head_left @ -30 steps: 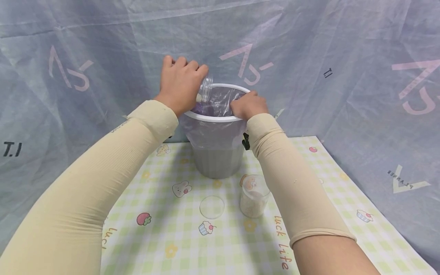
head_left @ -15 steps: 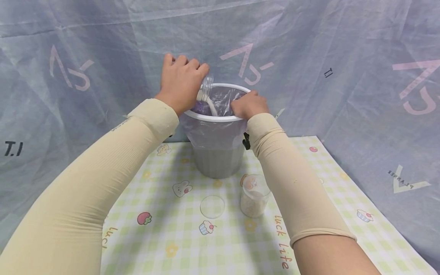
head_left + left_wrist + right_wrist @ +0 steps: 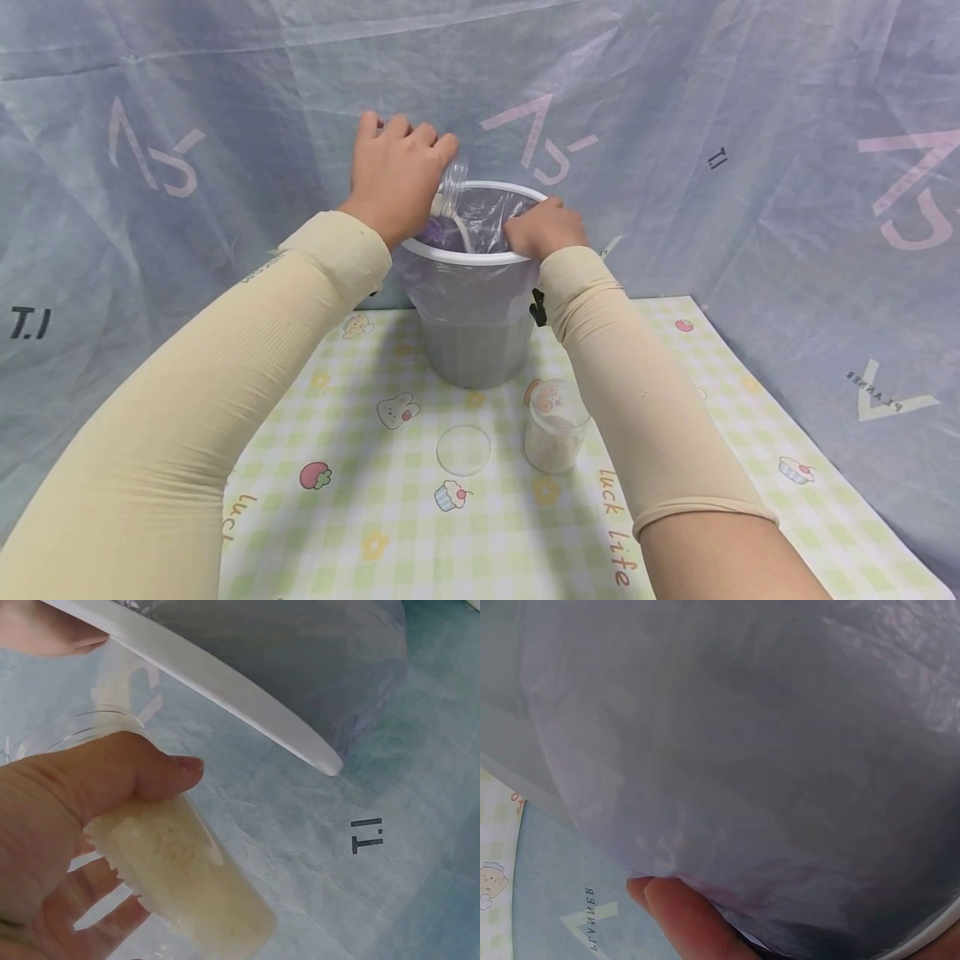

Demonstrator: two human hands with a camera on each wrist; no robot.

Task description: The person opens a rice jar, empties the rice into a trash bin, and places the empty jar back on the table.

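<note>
My left hand (image 3: 397, 177) grips a clear jar (image 3: 453, 185) above the left side of a grey trash can (image 3: 477, 354). The jar tilts mouth-down to the right, and a thin stream of pale, rice-like grains (image 3: 464, 231) falls inside. Up close in the left wrist view, grains fill the lower part of the jar (image 3: 195, 881), with the thumb laid across it. A thin plastic bag lines the can and hangs over its white rim (image 3: 465, 258). My right hand (image 3: 546, 229) holds the rim's right side, fingers curled over the edge; in the right wrist view, fingertips (image 3: 682, 911) press against the bag (image 3: 667, 765).
In front of the can stands a second clear jar (image 3: 553, 442), upright and partly filled with similar pale grains. A clear round disc (image 3: 463, 451) lies flat left of it on the green checked tablecloth (image 3: 420, 542). Blue-grey cloth (image 3: 637, 83) hangs close behind and beside the table.
The left hand has risen slightly, tipping the jar further. Grains, not seen falling a second ago, now pour in a stream, thinner than half a second ago. The right hand stays put.
</note>
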